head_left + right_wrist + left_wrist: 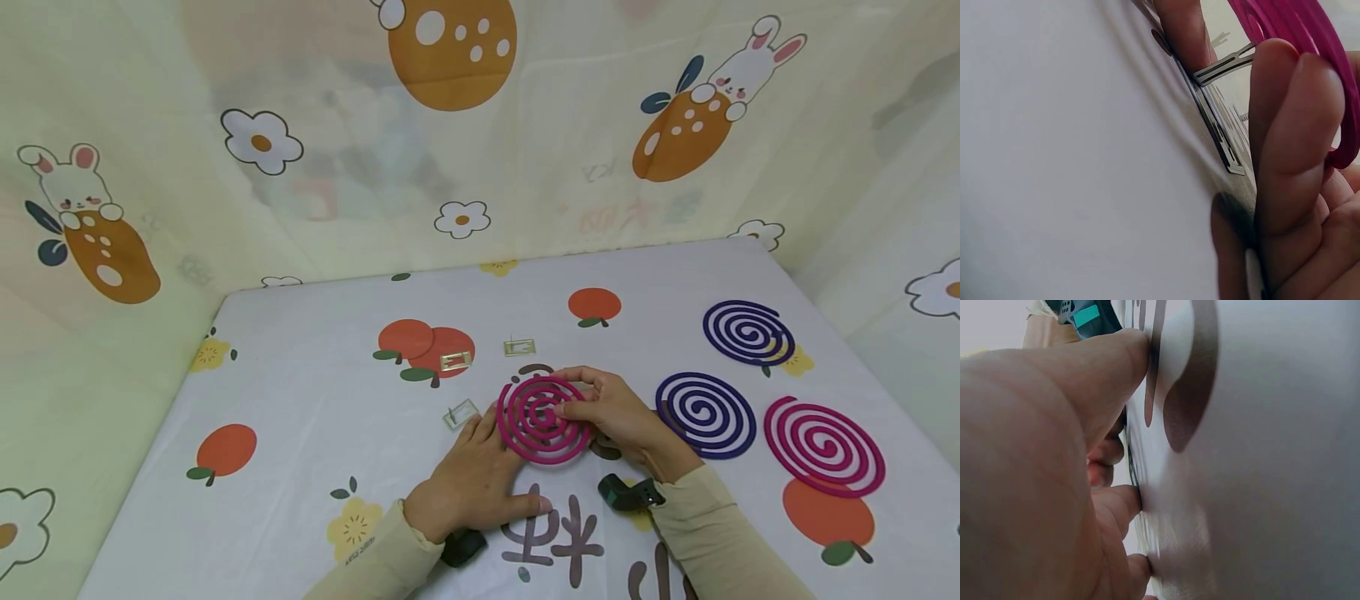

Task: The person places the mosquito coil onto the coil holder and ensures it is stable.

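My right hand (617,417) pinches a pink mosquito coil (546,457), holding it tilted above the table near its middle. In the right wrist view, a metal coil stand (1225,147) lies beneath, its prong (1225,69) raised toward the coil (1335,37). Whether the prong enters the coil's centre is hidden behind my fingertips. My left hand (480,483) rests on the table with its fingers extended and the thumb out to the side. A fingertip (1185,37) touches the stand's base. The left wrist view mostly shows that hand's palm and thumb (1104,372).
Farther back lie several metal stands, including one (519,347) and another (461,414) by the left fingers. To the right are two purple coils, one nearer (705,408) and one farther (748,332), and another pink coil (825,442). A patterned curtain (360,200) hangs behind the table.
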Demonstrator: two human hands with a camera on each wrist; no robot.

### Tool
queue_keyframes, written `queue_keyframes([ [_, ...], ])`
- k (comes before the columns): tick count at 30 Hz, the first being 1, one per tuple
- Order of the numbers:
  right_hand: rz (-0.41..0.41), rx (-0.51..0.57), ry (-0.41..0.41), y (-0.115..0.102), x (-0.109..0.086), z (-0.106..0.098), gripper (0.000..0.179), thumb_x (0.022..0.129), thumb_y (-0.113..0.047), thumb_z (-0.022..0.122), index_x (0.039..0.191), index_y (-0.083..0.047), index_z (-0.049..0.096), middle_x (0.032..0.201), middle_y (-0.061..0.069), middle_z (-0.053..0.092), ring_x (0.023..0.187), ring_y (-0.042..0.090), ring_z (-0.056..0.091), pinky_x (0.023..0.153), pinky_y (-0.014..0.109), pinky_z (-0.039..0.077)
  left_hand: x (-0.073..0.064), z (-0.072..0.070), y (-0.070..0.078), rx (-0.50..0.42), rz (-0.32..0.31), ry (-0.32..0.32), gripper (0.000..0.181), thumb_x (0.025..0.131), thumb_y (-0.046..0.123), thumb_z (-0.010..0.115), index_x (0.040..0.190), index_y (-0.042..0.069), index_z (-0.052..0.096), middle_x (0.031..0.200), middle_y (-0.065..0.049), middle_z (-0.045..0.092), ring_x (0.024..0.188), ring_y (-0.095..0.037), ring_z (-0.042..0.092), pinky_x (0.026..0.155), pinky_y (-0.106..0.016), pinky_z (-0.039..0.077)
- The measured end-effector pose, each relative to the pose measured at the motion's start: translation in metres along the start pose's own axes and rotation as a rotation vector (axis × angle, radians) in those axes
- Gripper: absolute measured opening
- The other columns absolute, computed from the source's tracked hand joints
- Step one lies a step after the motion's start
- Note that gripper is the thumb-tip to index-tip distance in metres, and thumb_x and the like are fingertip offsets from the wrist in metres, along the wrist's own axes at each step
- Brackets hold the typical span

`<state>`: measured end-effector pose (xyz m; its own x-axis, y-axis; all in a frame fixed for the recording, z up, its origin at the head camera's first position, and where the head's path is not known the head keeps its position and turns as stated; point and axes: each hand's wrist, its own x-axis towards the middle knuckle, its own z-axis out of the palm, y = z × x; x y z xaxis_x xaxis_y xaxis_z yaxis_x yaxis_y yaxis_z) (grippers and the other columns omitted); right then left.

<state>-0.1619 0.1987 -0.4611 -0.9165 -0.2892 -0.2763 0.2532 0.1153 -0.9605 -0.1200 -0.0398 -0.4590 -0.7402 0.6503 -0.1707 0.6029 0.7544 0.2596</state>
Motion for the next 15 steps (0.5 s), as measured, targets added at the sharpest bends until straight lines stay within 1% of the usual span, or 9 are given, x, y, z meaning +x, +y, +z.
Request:
queue_keyframes([
  [5, 0.0, 0.003, 0.005, -0.0002, -0.0002, 0.0001, 0.056, 0.095, -0.006, 0.073, 0.145, 0.005, 0.049, 0.078, 0.006, 0.073, 0.064, 0.011, 0.068, 0.055, 0.02, 0.053, 0.0, 0.0006, -0.0002, -0.008, -0.001, 0.0, 0.096, 0.092, 0.073, 0.058, 0.168, 0.028, 0.021, 0.175, -0.008, 0.012, 0.16, -0.035, 0.013, 0.126, -0.056, 0.022],
  [11, 0.008, -0.006, 0.03, 0.0001, 0.0013, 0.0009, 0.056, 0.094, -0.006, 0.073, 0.144, 0.002, 0.051, 0.076, 0.005, 0.072, 0.059, 0.01, 0.061, 0.05, 0.021, 0.048, -0.0001, 0.0005, -0.0001, 0.003, 0.003, 0.0, 0.095, 0.092, 0.073, 0.058, 0.168, 0.029, 0.022, 0.175, -0.008, 0.014, 0.16, -0.036, 0.014, 0.126, -0.056, 0.022],
  [15, 0.008, 0.0, 0.036, 0.0004, 0.002, 0.0011, 0.055, 0.094, -0.006, 0.073, 0.143, 0.001, 0.051, 0.076, 0.005, 0.072, 0.059, 0.01, 0.062, 0.049, 0.021, 0.047, 0.0003, -0.0003, 0.0002, 0.006, 0.002, -0.005, 0.094, 0.092, 0.073, 0.058, 0.168, 0.029, 0.023, 0.175, -0.007, 0.013, 0.16, -0.036, 0.014, 0.126, -0.056, 0.022],
])
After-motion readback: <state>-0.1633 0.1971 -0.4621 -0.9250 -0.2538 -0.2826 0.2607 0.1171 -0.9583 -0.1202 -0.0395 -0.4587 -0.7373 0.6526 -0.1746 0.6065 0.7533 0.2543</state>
